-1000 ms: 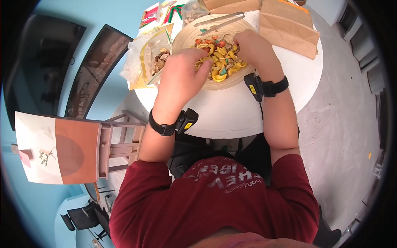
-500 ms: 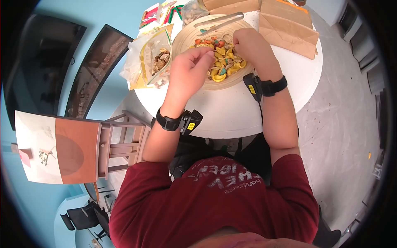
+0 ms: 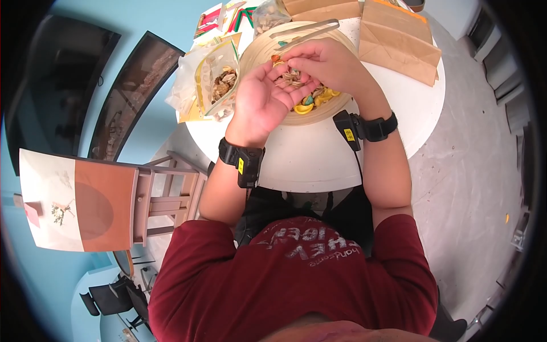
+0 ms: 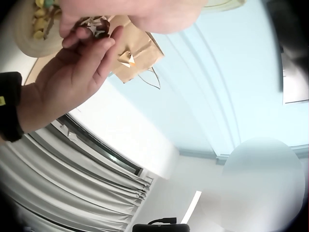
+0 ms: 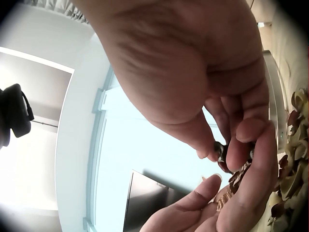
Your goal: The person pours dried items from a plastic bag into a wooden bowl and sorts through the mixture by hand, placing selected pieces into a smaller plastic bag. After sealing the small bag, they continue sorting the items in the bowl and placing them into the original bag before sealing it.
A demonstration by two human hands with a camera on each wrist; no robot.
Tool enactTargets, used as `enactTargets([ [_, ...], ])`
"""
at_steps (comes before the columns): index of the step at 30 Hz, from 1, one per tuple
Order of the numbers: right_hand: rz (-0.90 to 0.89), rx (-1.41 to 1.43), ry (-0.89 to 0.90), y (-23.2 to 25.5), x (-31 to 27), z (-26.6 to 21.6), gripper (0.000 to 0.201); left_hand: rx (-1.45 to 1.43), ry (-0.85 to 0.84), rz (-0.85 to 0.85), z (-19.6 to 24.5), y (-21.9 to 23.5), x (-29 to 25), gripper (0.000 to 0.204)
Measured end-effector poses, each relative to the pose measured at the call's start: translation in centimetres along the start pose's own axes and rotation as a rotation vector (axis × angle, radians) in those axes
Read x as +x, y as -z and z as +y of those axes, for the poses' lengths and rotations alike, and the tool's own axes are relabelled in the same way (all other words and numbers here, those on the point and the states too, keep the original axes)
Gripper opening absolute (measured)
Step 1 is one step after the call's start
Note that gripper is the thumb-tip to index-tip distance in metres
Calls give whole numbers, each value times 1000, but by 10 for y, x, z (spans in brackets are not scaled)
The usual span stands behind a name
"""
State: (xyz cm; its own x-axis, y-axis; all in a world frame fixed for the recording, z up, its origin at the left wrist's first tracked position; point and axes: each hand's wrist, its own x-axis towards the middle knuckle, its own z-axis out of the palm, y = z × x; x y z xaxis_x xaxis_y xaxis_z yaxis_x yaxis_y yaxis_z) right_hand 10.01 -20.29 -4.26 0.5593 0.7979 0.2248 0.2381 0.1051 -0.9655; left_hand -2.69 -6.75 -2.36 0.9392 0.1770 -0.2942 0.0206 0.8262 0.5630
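My left hand (image 3: pixel 263 101) is turned palm up over the round woven plate (image 3: pixel 305 118), fingers extended, with several small brown dried pieces (image 3: pixel 293 78) lying on them. Above it my right hand (image 3: pixel 333 61) reaches in from the other side. In the right wrist view, the thumb and fingers of that hand pinch a dark brown dried piece (image 5: pixel 221 153) close over the left fingers. Beneath both hands the plate bears a mix of yellow curved shell-like pieces (image 3: pixel 323 98), with orange and teal bits among them; the hands hide much of this heap.
An open zip bag (image 3: pixel 202 74) of brown dried pieces (image 3: pixel 223 85) stands left of the plate. Metal tongs (image 3: pixel 305 35) lie across its far rim. Brown paper bags (image 3: pixel 399 45) stand at the back right, a clear bag (image 3: pixel 268 18) behind. An easel (image 3: pixel 165 202) is at left.
My left hand has turned from palm down to palm up and now carries brown pieces. The right hand has moved left from the plate's right side to over the left fingers.
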Motion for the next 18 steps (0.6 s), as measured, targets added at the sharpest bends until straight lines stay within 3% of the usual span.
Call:
enactTargets([
  [10, 73, 29, 90, 5, 1, -2, 20, -149, 21, -10, 11, -3, -8, 39],
  [18, 279, 137, 149, 11, 2, -4, 21, -312, -156, -48, 40, -14, -39, 44],
])
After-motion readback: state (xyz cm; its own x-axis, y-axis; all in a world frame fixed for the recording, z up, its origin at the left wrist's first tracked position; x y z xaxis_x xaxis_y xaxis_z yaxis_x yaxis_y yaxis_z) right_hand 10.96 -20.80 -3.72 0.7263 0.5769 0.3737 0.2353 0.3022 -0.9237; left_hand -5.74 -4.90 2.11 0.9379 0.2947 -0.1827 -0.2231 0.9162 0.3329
